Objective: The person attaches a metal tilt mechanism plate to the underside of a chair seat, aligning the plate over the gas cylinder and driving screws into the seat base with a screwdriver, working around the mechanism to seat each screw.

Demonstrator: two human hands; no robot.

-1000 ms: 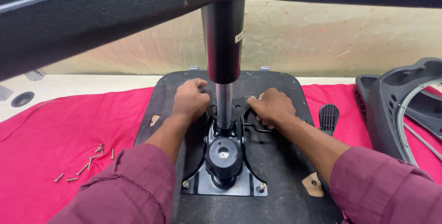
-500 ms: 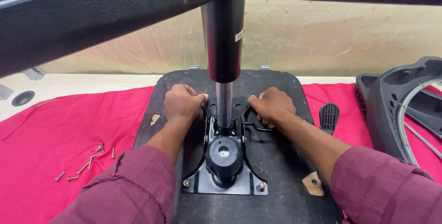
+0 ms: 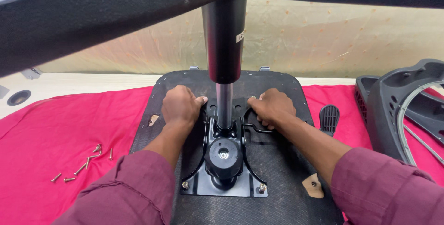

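Observation:
A black chair seat lies upside down on a red cloth. A black metal mechanism plate with a round knob is fixed to its underside. A gas lift cylinder rises from the plate toward the camera. My left hand rests curled on the plate's far left corner. My right hand rests curled on the far right corner, beside a bent black lever. What the fingertips hold is hidden.
Several loose screws lie on the red cloth at left. A black paddle handle lies right of the seat. A grey plastic chair part stands at far right. A dark chair base spans the top.
Both hands have shifted slightly on the far end of the mechanism plate; the left hand moved a little left and nearer. The seat and cylinder stay put.

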